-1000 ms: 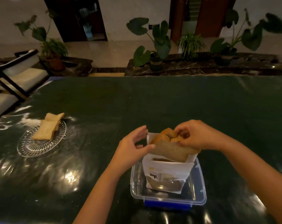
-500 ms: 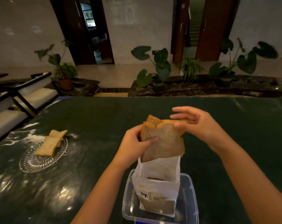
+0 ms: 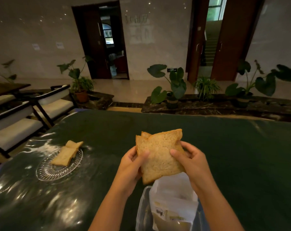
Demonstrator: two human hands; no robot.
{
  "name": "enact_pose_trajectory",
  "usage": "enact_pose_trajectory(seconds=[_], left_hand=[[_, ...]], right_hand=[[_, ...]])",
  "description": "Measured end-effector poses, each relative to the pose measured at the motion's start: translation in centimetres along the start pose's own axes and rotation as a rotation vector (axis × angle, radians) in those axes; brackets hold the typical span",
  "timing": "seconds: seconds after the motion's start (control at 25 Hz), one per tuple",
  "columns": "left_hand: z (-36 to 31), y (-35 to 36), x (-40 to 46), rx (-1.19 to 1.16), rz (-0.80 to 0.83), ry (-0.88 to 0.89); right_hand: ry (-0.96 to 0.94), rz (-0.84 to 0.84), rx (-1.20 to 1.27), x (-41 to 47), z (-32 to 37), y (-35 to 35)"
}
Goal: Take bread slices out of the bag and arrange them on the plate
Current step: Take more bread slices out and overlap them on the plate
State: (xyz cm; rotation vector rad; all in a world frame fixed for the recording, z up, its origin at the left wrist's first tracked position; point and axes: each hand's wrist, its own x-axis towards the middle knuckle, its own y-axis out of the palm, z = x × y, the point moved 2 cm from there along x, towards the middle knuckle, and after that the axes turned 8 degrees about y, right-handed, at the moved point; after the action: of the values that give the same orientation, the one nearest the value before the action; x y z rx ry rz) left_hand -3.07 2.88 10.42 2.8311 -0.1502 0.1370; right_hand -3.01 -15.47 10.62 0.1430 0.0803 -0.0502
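Note:
A small stack of brown bread slices (image 3: 159,154) is held upright in the air above the bag. My left hand (image 3: 133,165) grips its left edge and my right hand (image 3: 189,160) grips its right edge. Just below them the white paper bread bag (image 3: 173,205) stands open inside a clear plastic box (image 3: 142,212) at the near edge. To the left, a clear glass plate (image 3: 46,171) lies on the dark green table and carries two bread slices (image 3: 66,155), one partly over the other.
The dark green table (image 3: 233,155) is covered with glossy film. White-cushioned chairs (image 3: 16,124) stand off its left edge. Potted plants (image 3: 173,87) line a low ledge beyond the far edge.
The bread slices came up out of the bag and now sit higher, clear of its mouth. My right hand shifted from the top edge to the right side. The camera tilted up.

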Motion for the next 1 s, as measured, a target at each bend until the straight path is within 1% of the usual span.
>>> enact_pose_trajectory(seconds=[0.08,0.16,0.32,0.44,0.6,0.8,1.0], left_hand=[[-0.9,-3.3,-1.7,-0.027,-0.006,-0.029],[-2.0,-7.3,-3.5,0.006,-0.026,-0.032],[-5.1,-16.8,-7.6,0.08,-0.085,0.028],[-7.3,-24.3,-10.9,0.125,-0.151,0.048],[-9.6,-31.8,-13.8,0.159,-0.207,0.009],[-10.3,-38.0,-12.7,0.195,-0.234,-0.032],[-8.2,-43.1,-7.2,0.22,-0.255,-0.065]], right_hand=[[0.003,0.0,0.019,-0.5,-0.3,3.4],[0.004,0.013,0.013,-1.2,-0.7,7.5],[-0.016,0.076,-0.031,-3.7,-2.8,17.6],[0.034,0.15,-0.1,-5.7,-5.3,25.1],[0.056,0.205,-0.228,-7.4,-7.9,32.5],[0.051,0.197,-0.309,-6.0,-9.7,38.5],[0.059,0.17,-0.301,0.0,-12.3,42.1]])
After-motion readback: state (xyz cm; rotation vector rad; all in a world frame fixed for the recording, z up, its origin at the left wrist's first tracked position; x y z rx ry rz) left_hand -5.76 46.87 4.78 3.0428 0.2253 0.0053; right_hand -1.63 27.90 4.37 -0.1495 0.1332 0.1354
